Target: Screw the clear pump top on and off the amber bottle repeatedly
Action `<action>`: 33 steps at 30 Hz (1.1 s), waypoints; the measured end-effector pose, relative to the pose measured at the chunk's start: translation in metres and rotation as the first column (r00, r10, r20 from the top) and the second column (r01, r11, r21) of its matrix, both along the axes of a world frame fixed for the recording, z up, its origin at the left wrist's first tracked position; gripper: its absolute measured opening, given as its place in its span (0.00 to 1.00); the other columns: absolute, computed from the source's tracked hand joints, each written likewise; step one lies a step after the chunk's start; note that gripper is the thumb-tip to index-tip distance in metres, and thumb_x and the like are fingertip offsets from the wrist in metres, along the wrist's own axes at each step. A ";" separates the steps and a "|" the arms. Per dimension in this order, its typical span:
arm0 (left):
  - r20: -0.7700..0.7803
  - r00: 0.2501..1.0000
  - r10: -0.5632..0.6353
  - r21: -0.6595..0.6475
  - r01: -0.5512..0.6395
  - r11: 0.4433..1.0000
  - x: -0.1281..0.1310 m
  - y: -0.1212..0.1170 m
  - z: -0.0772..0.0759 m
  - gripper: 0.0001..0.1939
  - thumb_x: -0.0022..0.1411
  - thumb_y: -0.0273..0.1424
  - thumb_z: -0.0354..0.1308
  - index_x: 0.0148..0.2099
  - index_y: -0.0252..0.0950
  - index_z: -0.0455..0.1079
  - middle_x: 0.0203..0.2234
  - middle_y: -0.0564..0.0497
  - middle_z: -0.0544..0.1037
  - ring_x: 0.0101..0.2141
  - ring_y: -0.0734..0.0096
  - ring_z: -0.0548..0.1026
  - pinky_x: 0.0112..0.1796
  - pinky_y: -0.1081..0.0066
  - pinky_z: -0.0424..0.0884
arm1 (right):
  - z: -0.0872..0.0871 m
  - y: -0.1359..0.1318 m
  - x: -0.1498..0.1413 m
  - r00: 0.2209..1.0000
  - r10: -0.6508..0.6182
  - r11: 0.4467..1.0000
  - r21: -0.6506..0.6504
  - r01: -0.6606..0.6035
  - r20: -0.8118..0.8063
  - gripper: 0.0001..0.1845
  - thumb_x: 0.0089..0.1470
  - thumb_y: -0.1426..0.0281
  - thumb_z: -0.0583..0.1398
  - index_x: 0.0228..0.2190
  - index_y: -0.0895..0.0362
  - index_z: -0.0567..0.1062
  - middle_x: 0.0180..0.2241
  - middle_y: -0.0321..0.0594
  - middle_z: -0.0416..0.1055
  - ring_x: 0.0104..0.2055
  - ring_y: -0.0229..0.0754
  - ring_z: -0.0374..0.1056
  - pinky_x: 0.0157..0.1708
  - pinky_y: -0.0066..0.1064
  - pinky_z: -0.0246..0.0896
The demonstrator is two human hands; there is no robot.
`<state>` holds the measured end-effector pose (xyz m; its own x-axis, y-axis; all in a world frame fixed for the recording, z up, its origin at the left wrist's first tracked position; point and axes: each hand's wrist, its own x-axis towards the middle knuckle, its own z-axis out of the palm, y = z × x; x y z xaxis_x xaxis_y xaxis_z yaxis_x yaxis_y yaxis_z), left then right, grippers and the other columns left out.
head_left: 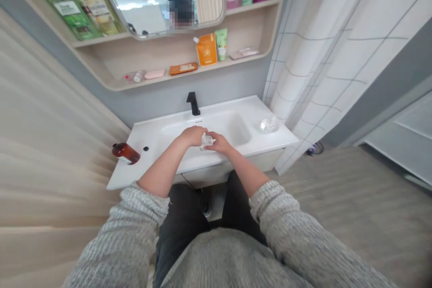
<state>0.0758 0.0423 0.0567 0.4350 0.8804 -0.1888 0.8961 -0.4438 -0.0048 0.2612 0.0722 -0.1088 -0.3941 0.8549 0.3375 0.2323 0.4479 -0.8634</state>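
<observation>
Okay, dead centre, a crumpled white wad [206, 140], tissue or thin plastic, too small to tell, held over the front of the sink! The left hand [193, 136] is closed over one side and the right hand [219, 142] curls in from the other, so both are gripping it, and that 2-sided hold looks like what keeps something so soft bunched together. Both arms reach over the white basin [236, 128], probably a handy spot for working with it. The grey knit sleeves [151, 202] sit back on the forearms, seemingly to keep the wool away from the sink. Well off to the right, a clear crumpled bag [269, 124] rests on the sink deck, apart from the hands. Over on the left, an amber bottle [126, 153] lies on its side near the edge. Behind it all stands a black faucet [193, 103], with toiletries lined up on the shelf [145, 82] above.
</observation>
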 end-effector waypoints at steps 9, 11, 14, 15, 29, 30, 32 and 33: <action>0.044 0.998 -0.046 0.047 0.044 0.998 -0.001 -0.001 -0.006 0.26 0.65 0.36 0.68 0.65 0.42 0.78 0.59 0.42 0.84 0.59 0.51 0.81 0.57 0.61 0.76 | 0.002 0.000 0.001 1.000 -0.012 1.000 0.009 0.012 0.022 0.40 0.45 0.60 0.79 0.59 0.54 0.81 0.48 0.43 0.85 0.45 0.50 0.77 0.46 0.37 0.72; 0.038 0.999 -0.009 0.082 0.006 0.997 0.000 -0.002 -0.005 0.28 0.67 0.42 0.67 0.66 0.41 0.77 0.59 0.41 0.84 0.59 0.49 0.81 0.57 0.59 0.76 | 0.003 -0.001 0.001 1.000 -0.005 1.000 0.015 0.004 0.020 0.39 0.45 0.59 0.79 0.59 0.54 0.81 0.51 0.45 0.84 0.46 0.50 0.77 0.46 0.37 0.72; -0.058 0.997 0.059 0.111 -0.052 0.992 -0.001 -0.001 -0.004 0.29 0.75 0.54 0.56 0.59 0.37 0.81 0.54 0.36 0.86 0.56 0.43 0.83 0.56 0.55 0.76 | 0.004 -0.001 0.001 1.000 0.003 1.000 0.019 -0.004 0.018 0.39 0.46 0.58 0.79 0.59 0.53 0.81 0.54 0.45 0.84 0.48 0.51 0.78 0.46 0.37 0.73; -0.086 0.994 0.063 0.115 -0.053 0.992 -0.001 0.000 -0.003 0.30 0.76 0.55 0.53 0.57 0.36 0.82 0.52 0.35 0.86 0.56 0.42 0.83 0.56 0.54 0.76 | 0.004 -0.002 0.001 1.000 0.000 1.000 0.019 -0.001 0.022 0.39 0.46 0.59 0.79 0.59 0.54 0.81 0.54 0.45 0.84 0.48 0.51 0.78 0.46 0.37 0.73; -0.056 0.998 -0.030 0.086 0.034 0.996 -0.003 -0.007 -0.003 0.19 0.75 0.39 0.57 0.60 0.39 0.79 0.54 0.39 0.87 0.56 0.49 0.84 0.58 0.58 0.73 | 0.009 -0.005 0.002 0.999 0.006 1.000 -0.014 -0.006 0.046 0.40 0.45 0.59 0.79 0.59 0.55 0.82 0.49 0.44 0.84 0.45 0.50 0.77 0.47 0.38 0.72; -0.046 0.997 -0.061 0.084 0.065 0.994 -0.003 -0.006 -0.005 0.18 0.72 0.36 0.60 0.60 0.40 0.80 0.55 0.40 0.86 0.57 0.49 0.83 0.59 0.58 0.73 | 0.010 -0.005 0.002 0.999 0.003 1.000 -0.017 -0.002 0.050 0.40 0.45 0.60 0.79 0.59 0.54 0.82 0.48 0.43 0.85 0.45 0.50 0.77 0.47 0.38 0.72; -0.018 0.996 -0.091 0.095 0.092 0.991 -0.004 -0.005 -0.007 0.21 0.67 0.35 0.65 0.61 0.41 0.79 0.57 0.42 0.86 0.59 0.49 0.82 0.60 0.58 0.72 | 0.010 -0.005 0.001 0.999 -0.008 1.000 -0.021 0.009 0.051 0.40 0.44 0.61 0.79 0.59 0.54 0.82 0.47 0.42 0.85 0.45 0.51 0.77 0.47 0.38 0.73; -0.008 0.997 -0.082 0.116 0.083 0.990 -0.004 -0.005 -0.008 0.22 0.66 0.37 0.66 0.61 0.41 0.79 0.57 0.42 0.86 0.59 0.49 0.82 0.62 0.56 0.71 | 0.011 -0.005 0.002 0.999 -0.012 1.000 -0.019 0.013 0.048 0.41 0.43 0.61 0.79 0.59 0.54 0.82 0.47 0.42 0.85 0.45 0.51 0.77 0.48 0.39 0.73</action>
